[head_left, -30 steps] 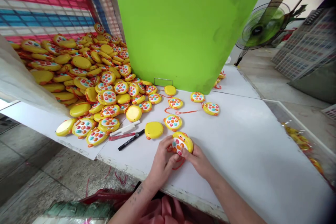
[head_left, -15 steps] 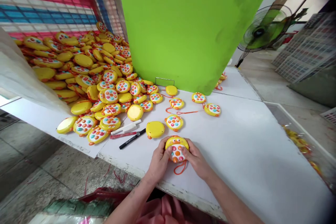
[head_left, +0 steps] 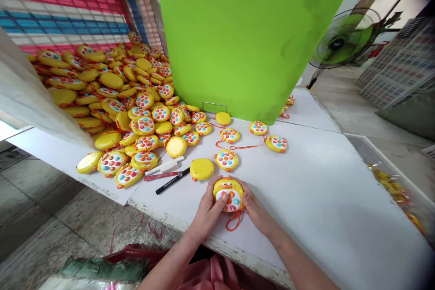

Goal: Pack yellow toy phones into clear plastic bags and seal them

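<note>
Near the table's front edge, a yellow duck-faced toy point(head_left: 228, 188) with coloured buttons is held between both hands, face up, with an orange cord loop point(head_left: 233, 223) hanging below it. My left hand point(head_left: 209, 208) grips its left side, the thumb lying on the white button panel. My right hand point(head_left: 254, 206) is wrapped round the right edge, its thumb at the rim. Just beyond lie a toy turned face down point(head_left: 201, 169) and a button-side-up toy point(head_left: 226, 160). A black marker point(head_left: 172, 181) rests to the left, beside a red pen point(head_left: 161, 176) and a white pen-like tool point(head_left: 164, 166).
A large heap of the same toys point(head_left: 112, 80) spills from a bag-lined opening at the left. A tall green panel point(head_left: 251, 41) stands at the back of the white table point(head_left: 316, 181). Several toys lie before it. A fan point(head_left: 336, 44) and a clear bin point(head_left: 390, 186) are at the right.
My right thumb has moved off the buttons to the toy's right edge. My left thumb has shifted inward across the panel. The view has shifted slightly.
</note>
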A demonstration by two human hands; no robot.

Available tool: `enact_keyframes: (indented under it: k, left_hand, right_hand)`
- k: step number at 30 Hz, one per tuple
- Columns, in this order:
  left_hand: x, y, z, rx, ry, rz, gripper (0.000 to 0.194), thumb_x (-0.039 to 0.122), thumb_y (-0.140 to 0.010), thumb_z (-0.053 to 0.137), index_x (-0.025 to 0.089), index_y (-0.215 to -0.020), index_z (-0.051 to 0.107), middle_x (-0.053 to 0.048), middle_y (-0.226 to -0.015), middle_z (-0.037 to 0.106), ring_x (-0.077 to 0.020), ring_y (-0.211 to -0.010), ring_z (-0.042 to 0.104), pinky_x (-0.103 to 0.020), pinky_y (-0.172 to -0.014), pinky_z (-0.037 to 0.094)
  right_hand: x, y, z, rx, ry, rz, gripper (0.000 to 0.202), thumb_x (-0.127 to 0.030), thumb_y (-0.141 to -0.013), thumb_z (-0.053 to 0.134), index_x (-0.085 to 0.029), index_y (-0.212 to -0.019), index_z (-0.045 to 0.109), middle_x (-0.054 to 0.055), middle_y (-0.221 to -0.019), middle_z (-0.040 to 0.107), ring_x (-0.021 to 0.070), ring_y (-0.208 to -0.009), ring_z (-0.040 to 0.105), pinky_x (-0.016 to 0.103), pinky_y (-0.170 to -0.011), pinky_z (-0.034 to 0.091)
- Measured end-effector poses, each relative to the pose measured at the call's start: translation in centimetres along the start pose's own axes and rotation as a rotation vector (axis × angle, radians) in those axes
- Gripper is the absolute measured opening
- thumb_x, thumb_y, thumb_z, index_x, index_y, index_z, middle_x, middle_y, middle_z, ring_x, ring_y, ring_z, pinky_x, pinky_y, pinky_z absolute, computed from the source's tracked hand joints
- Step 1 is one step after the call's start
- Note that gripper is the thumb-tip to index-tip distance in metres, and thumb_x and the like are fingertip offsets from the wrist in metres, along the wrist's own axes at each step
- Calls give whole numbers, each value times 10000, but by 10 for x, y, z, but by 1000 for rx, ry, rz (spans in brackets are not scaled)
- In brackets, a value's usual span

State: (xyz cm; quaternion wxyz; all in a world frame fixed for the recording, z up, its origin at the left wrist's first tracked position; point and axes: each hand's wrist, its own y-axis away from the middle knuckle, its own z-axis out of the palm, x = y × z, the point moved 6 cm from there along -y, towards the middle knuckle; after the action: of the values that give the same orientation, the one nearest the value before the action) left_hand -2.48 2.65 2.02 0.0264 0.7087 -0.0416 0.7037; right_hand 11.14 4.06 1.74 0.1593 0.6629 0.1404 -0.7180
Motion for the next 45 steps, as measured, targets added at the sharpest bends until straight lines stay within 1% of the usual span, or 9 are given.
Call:
enact_keyframes:
  k: [5, 14, 20, 23, 26, 32, 36, 41, 45]
  left_hand:
    - [0, -2, -3, 8, 41, -12, 365, 402, -884, 533, 194, -1177, 471, -56, -1097, 614, -210, -981, 581, -330, -866, 484]
    - [6, 6, 0, 10, -194, 81, 418, 381, -919, 470, 195, -1292, 433, -88, -1213, 584, -219, -1062, 565, -347, -922, 455]
    - [12, 18, -78, 384, -1001, 251, 316, 304, -917, 461, 193, -1210, 501, -125, -1207, 560, -290, -1141, 481, -475, -993, 358]
    - [8, 22, -119, 535, -1331, 58, 397, 365, -905, 469, 118, -1215, 490, -170, -1181, 550, -335, -1092, 483, -491, -901, 403]
    - [2, 23, -130, 477, -1488, -81, 364, 349, -917, 443, 123, -1190, 525, -144, -1073, 587, -325, -996, 519, -454, -835, 425]
    - [9, 32, -121, 391, -1382, -68, 279, 264, -946, 358, 140, -1114, 543, -124, -995, 612, -279, -935, 592, -383, -792, 453]
    - [20, 45, -107, 442, -1141, -148, 270, 320, -951, 361, 190, -1149, 489, -82, -965, 662, -258, -852, 655, -353, -702, 489]
    - [27, 42, -34, 82, -868, 75, 184, 242, -907, 455, 217, -1069, 537, -48, -979, 674, -206, -899, 654, -325, -793, 505]
    - [25, 39, 1, 17, -814, 93, 172, 253, -914, 462, 208, -1053, 554, -64, -975, 674, -215, -902, 645, -327, -783, 504]
  right_hand:
    - [-4, 1, 6, -86, 23, -55, 592, -521, -876, 514, -262, -1389, 369, 81, -1422, 417, 253, -1291, 404, 445, -1078, 339]
    - [-13, 1, -4, 127, 198, -59, 382, -429, -887, 519, -240, -1219, 520, 57, -1146, 628, 228, -1018, 591, 344, -878, 486]
    - [-3, 2, -11, 169, 531, -56, 258, -328, -838, 568, -221, -1072, 575, 58, -1002, 633, 234, -923, 589, 372, -821, 483]
    - [-12, 3, -11, 250, 591, -204, 354, -275, -835, 549, -232, -1186, 531, 86, -1155, 558, 253, -1093, 514, 413, -939, 430]
    - [-22, 6, -13, 325, 597, -309, 332, -252, -853, 526, -241, -1185, 528, 91, -1151, 548, 249, -1084, 509, 409, -921, 436]
    - [-26, 12, -8, 213, 568, -334, 153, -241, -898, 496, -233, -959, 636, 50, -846, 623, 189, -770, 577, 322, -706, 472]
    - [-19, 12, 4, 79, 480, -253, 245, -285, -891, 532, -236, -1117, 614, 29, -842, 622, 148, -691, 568, 283, -644, 466]
    - [-9, 14, 11, -41, 92, -64, 398, -376, -821, 638, -215, -1180, 573, -4, -788, 596, 107, -594, 503, 246, -555, 439]
    - [-13, 18, 5, -51, -78, -16, 270, -398, -815, 644, -194, -990, 666, -7, -703, 589, 116, -600, 502, 244, -550, 439]
